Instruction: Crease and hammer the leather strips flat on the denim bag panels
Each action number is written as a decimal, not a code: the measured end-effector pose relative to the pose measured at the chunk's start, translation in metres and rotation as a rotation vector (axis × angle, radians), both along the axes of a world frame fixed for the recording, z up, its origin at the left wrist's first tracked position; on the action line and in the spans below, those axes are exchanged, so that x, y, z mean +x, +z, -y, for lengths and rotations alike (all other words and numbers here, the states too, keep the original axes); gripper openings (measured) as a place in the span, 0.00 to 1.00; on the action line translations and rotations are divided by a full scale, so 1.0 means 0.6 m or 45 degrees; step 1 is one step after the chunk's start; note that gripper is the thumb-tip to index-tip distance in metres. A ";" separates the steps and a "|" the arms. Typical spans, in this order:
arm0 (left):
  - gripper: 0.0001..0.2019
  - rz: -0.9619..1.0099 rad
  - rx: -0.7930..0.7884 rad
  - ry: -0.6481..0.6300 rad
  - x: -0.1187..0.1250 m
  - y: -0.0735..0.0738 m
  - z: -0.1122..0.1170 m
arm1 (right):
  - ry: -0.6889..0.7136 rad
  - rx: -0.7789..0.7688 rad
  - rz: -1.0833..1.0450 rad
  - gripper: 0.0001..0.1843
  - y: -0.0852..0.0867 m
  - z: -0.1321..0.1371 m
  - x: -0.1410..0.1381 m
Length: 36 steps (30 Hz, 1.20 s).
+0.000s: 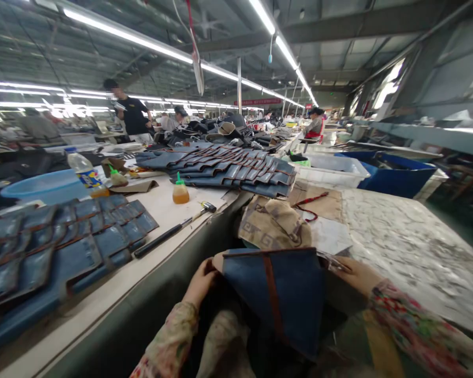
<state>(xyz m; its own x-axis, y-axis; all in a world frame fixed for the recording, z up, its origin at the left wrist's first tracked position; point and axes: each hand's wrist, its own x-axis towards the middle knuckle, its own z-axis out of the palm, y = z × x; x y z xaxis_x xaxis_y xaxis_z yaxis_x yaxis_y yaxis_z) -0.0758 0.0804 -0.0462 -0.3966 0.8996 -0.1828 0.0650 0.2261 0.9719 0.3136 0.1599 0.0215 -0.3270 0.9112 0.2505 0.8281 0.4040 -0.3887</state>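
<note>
Beige cloth (276, 223): a large "G" in a darker print; another character up and to its left, cut by creases, cannot be told for certain
Bottle label (89, 177): lettering on yellow and blue, too blurred to read
Red banner (258, 102): a row of pale characters at the far end, too small to read
Small red sign (308, 106): pale marks, illegible

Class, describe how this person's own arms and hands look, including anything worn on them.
The left hand and right hand are bare, with no gloves. Both arms wear long patterned sleeves: the left sleeve shows red and green blotches on a pale ground, and the right sleeve has a similar red-and-green print. Finer details are blurred.
</note>
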 end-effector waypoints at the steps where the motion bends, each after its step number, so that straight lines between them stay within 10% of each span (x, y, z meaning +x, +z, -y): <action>1: 0.21 -0.038 0.040 0.058 -0.007 0.008 -0.003 | -0.006 -0.023 -0.029 0.20 0.004 0.000 0.003; 6: 0.16 -0.557 0.479 -0.018 0.033 0.056 -0.009 | 0.079 -0.003 -0.084 0.19 -0.007 0.009 -0.023; 15: 0.18 -1.165 0.723 -0.563 0.193 0.076 0.004 | 0.018 0.264 -0.325 0.19 -0.151 0.106 -0.025; 22: 0.20 -1.496 0.784 -0.651 0.259 0.066 -0.017 | 0.065 0.297 -0.239 0.19 -0.138 0.125 -0.017; 36: 0.15 -1.653 0.710 -0.622 0.285 0.062 -0.021 | -0.376 -0.340 -0.908 0.24 -0.130 -0.009 -0.049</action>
<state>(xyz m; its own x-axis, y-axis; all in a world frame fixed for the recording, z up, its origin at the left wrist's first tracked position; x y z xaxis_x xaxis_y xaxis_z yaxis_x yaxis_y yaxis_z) 0.0950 0.0933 -0.0091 0.3439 0.8215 0.4548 0.8868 -0.4434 0.1304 0.2842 0.1653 -0.0568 0.0920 0.9933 0.0695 0.4032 0.0267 -0.9147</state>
